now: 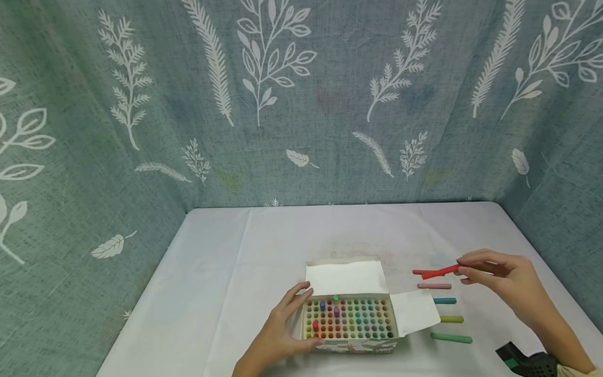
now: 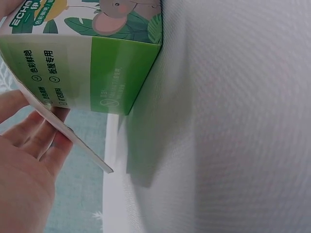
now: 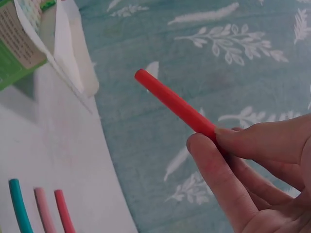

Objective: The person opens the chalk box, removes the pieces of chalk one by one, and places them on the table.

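Note:
A chalk box (image 1: 358, 346) with a grid of round holes sits on the table, its lid and side flap folded open. A few chalk sticks, blue, green, purple and red, poke up above the holes. My left hand (image 1: 281, 329) grips the box's left end, thumb at the front and fingers towards the back; in the left wrist view its fingers pass behind a white flap (image 2: 73, 136). Between thumb and fingertips, my right hand (image 1: 503, 276) pinches one end of a red chalk stick (image 3: 170, 101). That stick is held over the table, right of the box.
Right of the box lie a red stick (image 1: 418, 272), a pink stick (image 1: 434, 286), a teal stick (image 1: 445, 300), a yellow-green stick (image 1: 453, 319) and a green stick (image 1: 451, 338). The side flap (image 1: 415, 312) reaches out towards them. A leaf-patterned curtain (image 1: 330, 104) surrounds the white table (image 1: 212, 262).

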The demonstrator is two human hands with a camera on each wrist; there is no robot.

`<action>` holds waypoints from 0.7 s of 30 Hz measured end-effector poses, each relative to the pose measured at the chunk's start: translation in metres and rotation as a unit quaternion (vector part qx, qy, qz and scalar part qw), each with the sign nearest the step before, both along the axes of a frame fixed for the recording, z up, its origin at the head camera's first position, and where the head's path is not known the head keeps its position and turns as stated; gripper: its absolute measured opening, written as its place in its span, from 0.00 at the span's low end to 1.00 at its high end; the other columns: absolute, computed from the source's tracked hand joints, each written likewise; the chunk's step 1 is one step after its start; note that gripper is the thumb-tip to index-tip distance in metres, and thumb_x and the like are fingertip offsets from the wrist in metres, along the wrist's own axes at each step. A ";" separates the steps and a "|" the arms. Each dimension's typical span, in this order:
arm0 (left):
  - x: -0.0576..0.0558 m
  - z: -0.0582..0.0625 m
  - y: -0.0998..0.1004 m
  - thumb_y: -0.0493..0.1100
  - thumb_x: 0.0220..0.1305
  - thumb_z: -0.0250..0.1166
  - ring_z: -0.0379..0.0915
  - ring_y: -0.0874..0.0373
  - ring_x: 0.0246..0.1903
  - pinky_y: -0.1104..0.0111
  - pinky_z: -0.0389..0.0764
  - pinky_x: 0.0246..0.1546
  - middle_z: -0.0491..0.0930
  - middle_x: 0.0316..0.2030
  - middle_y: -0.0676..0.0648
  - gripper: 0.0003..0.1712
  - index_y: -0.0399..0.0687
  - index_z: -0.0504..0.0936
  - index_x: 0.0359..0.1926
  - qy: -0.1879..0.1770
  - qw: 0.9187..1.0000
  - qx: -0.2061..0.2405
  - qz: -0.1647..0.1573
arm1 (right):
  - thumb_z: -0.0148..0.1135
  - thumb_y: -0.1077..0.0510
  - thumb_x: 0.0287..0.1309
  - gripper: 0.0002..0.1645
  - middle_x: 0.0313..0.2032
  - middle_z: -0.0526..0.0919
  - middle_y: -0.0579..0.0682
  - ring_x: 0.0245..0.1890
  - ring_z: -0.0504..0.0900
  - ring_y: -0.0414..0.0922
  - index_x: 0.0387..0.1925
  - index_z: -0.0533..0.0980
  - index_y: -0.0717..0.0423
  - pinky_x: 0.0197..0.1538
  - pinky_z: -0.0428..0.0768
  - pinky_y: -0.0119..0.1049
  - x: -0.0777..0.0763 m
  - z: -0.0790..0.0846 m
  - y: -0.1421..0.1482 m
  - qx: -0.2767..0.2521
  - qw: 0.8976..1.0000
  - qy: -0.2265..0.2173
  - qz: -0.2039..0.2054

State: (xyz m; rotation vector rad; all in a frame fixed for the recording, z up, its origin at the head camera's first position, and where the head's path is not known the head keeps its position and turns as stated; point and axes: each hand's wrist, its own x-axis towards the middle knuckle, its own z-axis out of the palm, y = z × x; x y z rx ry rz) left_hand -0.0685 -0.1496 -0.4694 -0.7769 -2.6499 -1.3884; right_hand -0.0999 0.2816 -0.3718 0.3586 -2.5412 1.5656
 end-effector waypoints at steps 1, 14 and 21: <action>0.000 0.000 0.000 0.60 0.47 0.73 0.58 0.46 0.66 0.47 0.71 0.54 0.57 0.69 0.50 0.50 0.52 0.64 0.69 0.002 1.000 0.000 0.000 | 0.65 0.67 0.55 0.14 0.39 0.84 0.46 0.33 0.85 0.43 0.44 0.79 0.70 0.35 0.83 0.34 -0.001 -0.002 0.003 0.000 1.000 -0.004 -0.005; 0.000 0.000 0.000 0.59 0.47 0.74 0.58 0.46 0.65 0.48 0.71 0.55 0.58 0.68 0.49 0.50 0.51 0.64 0.69 0.012 1.000 0.005 -0.005 | 0.62 0.65 0.59 0.15 0.35 0.85 0.41 0.30 0.85 0.42 0.46 0.77 0.71 0.34 0.82 0.30 -0.009 -0.027 0.027 -0.015 0.998 -0.041 -0.049; 0.000 0.001 0.000 0.59 0.47 0.74 0.58 0.47 0.66 0.47 0.71 0.54 0.58 0.69 0.49 0.50 0.52 0.64 0.69 0.012 1.000 -0.001 0.000 | 0.62 0.63 0.60 0.14 0.35 0.85 0.40 0.31 0.86 0.42 0.46 0.78 0.68 0.34 0.82 0.29 -0.014 -0.038 0.037 -0.026 0.996 -0.066 -0.059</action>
